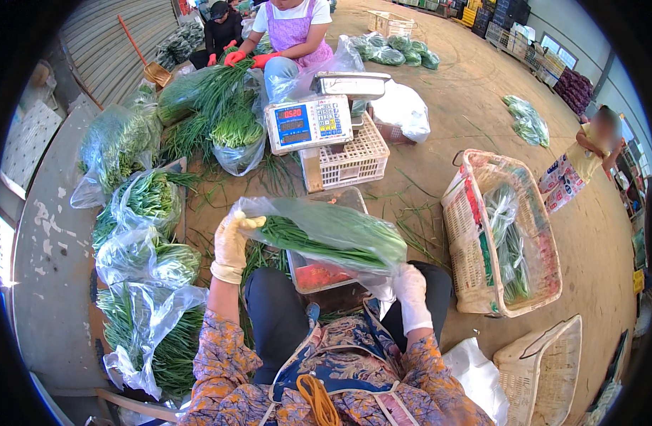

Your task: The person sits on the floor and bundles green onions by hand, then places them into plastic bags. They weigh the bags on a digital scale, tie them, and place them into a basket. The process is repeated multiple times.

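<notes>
A clear plastic bag of long green leafy stalks point(326, 237) is stretched level between my gloved hands, above my lap. My left hand point(235, 242), in a cream glove, grips the bag's left end. The bag's right end is held by my right hand point(411, 298), in a white glove; its fingertips are partly hidden by plastic. Under the bag lies a shallow plastic tray point(302, 277) with something red in it. Beyond it stands a digital scale point(310, 123) with a lit display.
Bagged greens point(145, 207) line my left side. At my right stands a large plastic crate point(528, 213) holding bagged greens, with another crate point(539, 373) nearer me. A white crate point(358, 154) sits by the scale. A co-worker in red gloves handles greens ahead; another person stands far right.
</notes>
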The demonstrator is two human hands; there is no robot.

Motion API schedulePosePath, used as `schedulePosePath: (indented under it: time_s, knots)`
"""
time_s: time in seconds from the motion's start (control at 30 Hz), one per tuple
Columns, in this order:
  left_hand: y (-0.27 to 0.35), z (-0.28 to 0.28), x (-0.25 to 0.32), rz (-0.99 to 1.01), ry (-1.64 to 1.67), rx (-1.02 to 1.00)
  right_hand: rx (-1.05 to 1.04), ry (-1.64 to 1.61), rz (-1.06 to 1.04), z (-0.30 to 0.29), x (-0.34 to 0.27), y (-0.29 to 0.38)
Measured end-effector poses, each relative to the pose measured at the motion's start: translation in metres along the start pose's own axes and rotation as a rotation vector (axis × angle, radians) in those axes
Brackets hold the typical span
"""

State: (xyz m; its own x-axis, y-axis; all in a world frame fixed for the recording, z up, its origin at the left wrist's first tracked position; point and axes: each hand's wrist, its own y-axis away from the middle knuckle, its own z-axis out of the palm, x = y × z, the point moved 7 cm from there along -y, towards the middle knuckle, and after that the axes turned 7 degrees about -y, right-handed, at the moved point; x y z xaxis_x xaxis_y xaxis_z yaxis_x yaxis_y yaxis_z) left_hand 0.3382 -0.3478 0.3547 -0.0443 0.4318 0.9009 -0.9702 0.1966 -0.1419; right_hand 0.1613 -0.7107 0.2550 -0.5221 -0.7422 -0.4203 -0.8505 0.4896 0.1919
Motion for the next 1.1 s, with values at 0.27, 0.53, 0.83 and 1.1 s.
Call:
schedulePosePath:
  time_s: [0.27,0.53,0.83,1.1]
  knots:
    - [0.014,0.003,0.005,-0.424,0.089,-0.141,0.268,-0.634,-0.188,-0.085,0.001,-0.021]
    - [0.034,0.028,0.107,0.063,0.438,-0.058,0.113,-1.522,-0.377,-0.144,-0.061,-0.014]
    - [0.093,0.152,-0.053,-0.796,0.398,-0.359,-0.287,-2.084,-0.218,-0.059,-0.099,-0.007]
    - [0.104,0.183,-0.054,-0.625,0.054,-0.486,-0.178,-0.956,-0.392,-0.078,-0.138,0.045]
